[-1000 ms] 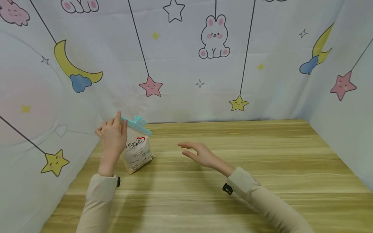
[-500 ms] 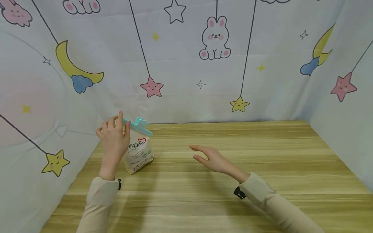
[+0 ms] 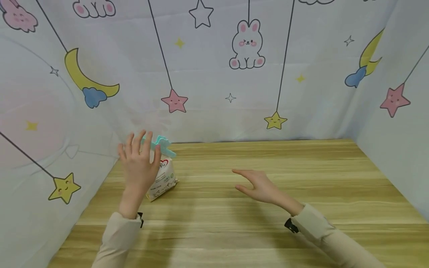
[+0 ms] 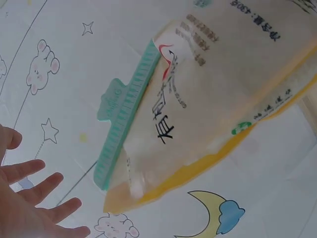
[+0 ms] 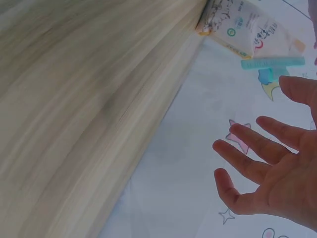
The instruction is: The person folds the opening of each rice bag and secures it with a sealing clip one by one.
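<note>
On the left of the table stands a cream bag with printed characters and a red heart outline (image 3: pixel 163 180), its top pinched by a turquoise sealing clip (image 3: pixel 163 143). My left hand (image 3: pixel 139 163) is in front of the bag and covers part of it in the head view. In the left wrist view, a gap shows between the spread fingers of that hand (image 4: pixel 29 198) and the clip (image 4: pixel 126 116). My right hand (image 3: pixel 263 186) hovers over the middle of the table, fingers extended and holding nothing. From the right wrist, the bag (image 5: pixel 252 29) appears well away from that hand (image 5: pixel 277 168).
The wood-grain table (image 3: pixel 214 230) reaches back to a white curtain (image 3: pixel 207 74) printed with rabbits, stars and moons. More of this cloth hangs along the left and right sides. A dark strap piece (image 3: pixel 291 225) sits at the right sleeve cuff.
My left hand has left the clip, its fingers spreading as it shifted right and slightly back. My right hand has drawn away to the right. Bag and clip stay in place.
</note>
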### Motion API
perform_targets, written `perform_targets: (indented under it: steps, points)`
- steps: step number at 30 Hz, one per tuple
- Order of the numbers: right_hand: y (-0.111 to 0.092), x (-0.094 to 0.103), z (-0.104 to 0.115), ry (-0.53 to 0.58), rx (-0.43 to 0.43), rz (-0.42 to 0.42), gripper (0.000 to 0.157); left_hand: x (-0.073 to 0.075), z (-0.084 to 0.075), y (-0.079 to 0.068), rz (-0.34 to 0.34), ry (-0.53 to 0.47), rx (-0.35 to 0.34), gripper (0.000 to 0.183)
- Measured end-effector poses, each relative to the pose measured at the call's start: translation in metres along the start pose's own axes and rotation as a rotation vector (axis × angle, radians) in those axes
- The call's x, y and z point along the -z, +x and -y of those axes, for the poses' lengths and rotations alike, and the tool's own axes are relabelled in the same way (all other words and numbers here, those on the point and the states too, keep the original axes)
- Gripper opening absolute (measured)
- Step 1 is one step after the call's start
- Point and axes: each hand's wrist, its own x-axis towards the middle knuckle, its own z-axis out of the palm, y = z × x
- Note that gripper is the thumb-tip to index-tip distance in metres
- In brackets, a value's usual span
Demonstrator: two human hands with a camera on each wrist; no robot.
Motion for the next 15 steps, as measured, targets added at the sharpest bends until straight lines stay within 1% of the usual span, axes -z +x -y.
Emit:
perform_targets:
  steps: [5, 9, 11, 15]
  points:
    - [-0.009, 0.004, -0.006, -0.060, -0.038, -0.048, 0.049, -0.002, -0.013, -0.007, -0.015, -0.043, -0.085, 0.040]
    - [-0.015, 0.010, -0.010, -0.085, -0.073, -0.049, 0.051, -0.006, -0.021, -0.013, -0.008, -0.098, -0.157, 0.044]
    - [-0.017, 0.013, -0.013, -0.100, -0.084, -0.046, 0.052, -0.009, -0.025, -0.016, 0.002, -0.121, -0.188, 0.046]
    - [-0.019, 0.016, -0.021, -0.146, -0.071, -0.063, 0.053, -0.017, -0.030, -0.021, 0.058, -0.169, -0.230, 0.051]
